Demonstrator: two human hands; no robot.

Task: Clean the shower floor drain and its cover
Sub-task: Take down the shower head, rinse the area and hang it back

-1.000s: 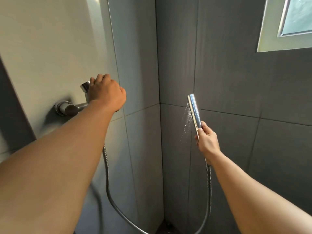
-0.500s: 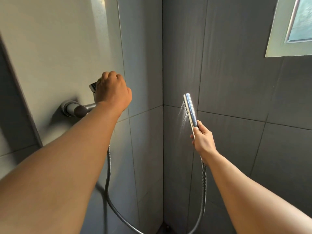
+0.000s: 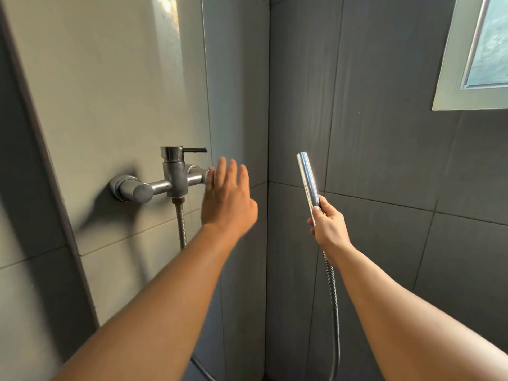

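My right hand point(image 3: 328, 228) grips a chrome stick-shaped shower head point(image 3: 308, 180), held upright near the corner of the shower. No water sprays from it. Its metal hose point(image 3: 334, 303) hangs down from my fist. My left hand point(image 3: 228, 196) is open with fingers spread, just right of the wall-mounted mixer tap point(image 3: 173, 177), apart from its lever point(image 3: 193, 150). A second stretch of hose point(image 3: 181, 226) drops from under the tap. The floor drain and its cover are out of view.
Grey tiled walls meet in a corner point(image 3: 268, 188) straight ahead. A window with a pale frame point(image 3: 450, 78) sits high on the right wall. A dark vertical strip point(image 3: 41, 160) runs down the left wall.
My left hand has let go of the tap lever and moved right, opening flat. The spray from the shower head has stopped. The right hand holds steady.
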